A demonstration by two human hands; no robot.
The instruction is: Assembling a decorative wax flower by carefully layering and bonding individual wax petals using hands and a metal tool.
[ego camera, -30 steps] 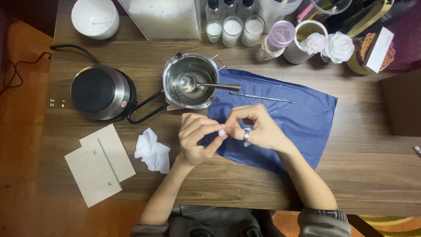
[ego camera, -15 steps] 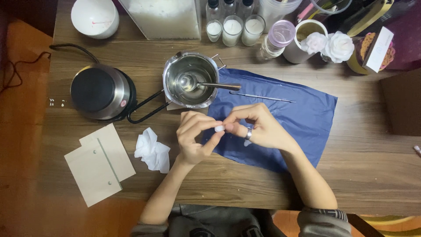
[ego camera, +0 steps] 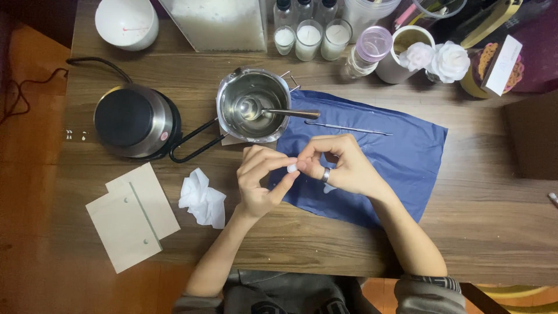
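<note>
White and tiny, a small wax-like lump [ego camera: 292,168] sits pinched between the fingertips of both hands, held above the left edge of a blue cloth [ego camera: 401,157] spread on the wooden table [ego camera: 325,244]. The left hand [ego camera: 260,183] grips it with thumb and curled forefinger; the right hand [ego camera: 343,166], wearing a ring on one finger, nips it from the other side with its fingers bent inward. Both hands are closed on the lump, touching each other at the tips.

Just beyond the hands stands a steel pouring pot [ego camera: 254,104] with a spoon [ego camera: 279,111] resting in it, its handle reaching over the cloth. A thin metal pick [ego camera: 349,128] lies on the cloth near the pot. Left of the pot is a round black electric hotplate [ego camera: 132,120]. A crumpled white tissue [ego camera: 202,197] lies near the left forearm, and two pale flat boards [ego camera: 131,215] lie farther left. Three small white candles in glasses [ego camera: 308,39] stand at the far edge.
</note>
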